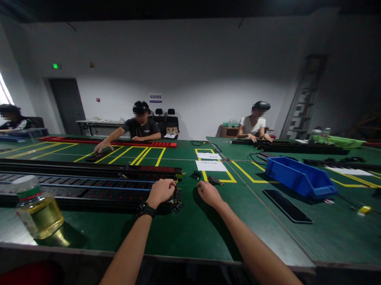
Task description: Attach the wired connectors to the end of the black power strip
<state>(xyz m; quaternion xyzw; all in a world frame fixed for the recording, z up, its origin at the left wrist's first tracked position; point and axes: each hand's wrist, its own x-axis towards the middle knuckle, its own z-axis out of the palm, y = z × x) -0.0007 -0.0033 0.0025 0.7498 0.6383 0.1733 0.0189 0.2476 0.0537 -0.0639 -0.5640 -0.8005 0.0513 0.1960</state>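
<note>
My left hand, with a dark watch on its wrist, rests at the right end of a long black frame. Its fingers are curled together at the frame's end, and what they hold, if anything, is hidden. Small black connectors hang just to its right. On the green table, my right hand lies with curled fingers, close to a small black part. Whether something sits inside those fingers is too small to tell. Another small black piece lies beyond, between the two hands.
A bottle of yellow liquid stands at the left front. To the right are a phone and a blue bin. White papers lie ahead. Across the table, a person's hand touches a dark object; two other people sit farther off.
</note>
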